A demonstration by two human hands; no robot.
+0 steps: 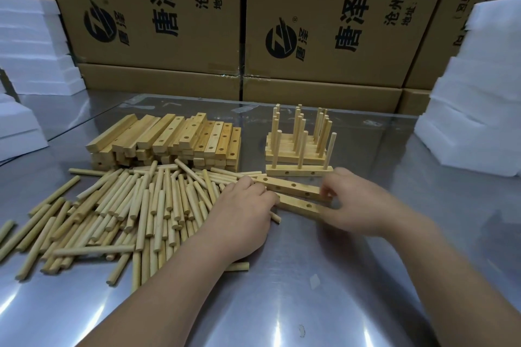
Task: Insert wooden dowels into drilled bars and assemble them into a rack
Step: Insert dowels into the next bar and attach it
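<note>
Two drilled wooden bars (293, 186) lie side by side on the metal table (310, 276), holes facing up. My right hand (363, 204) grips their right ends, somewhat blurred. My left hand (242, 214) rests at their left ends, fingers curled over loose dowels; what it holds is hidden. A big heap of loose dowels (118, 211) spreads to the left. Behind it is a stack of drilled bars (169, 141). Finished bars with upright dowels (298, 146) stand in rows behind the two bars.
Cardboard boxes (253, 22) form a wall at the table's back. White foam blocks are stacked at far left (31, 51) and far right (479, 93). A clear sheet (197, 107) covers part of the table.
</note>
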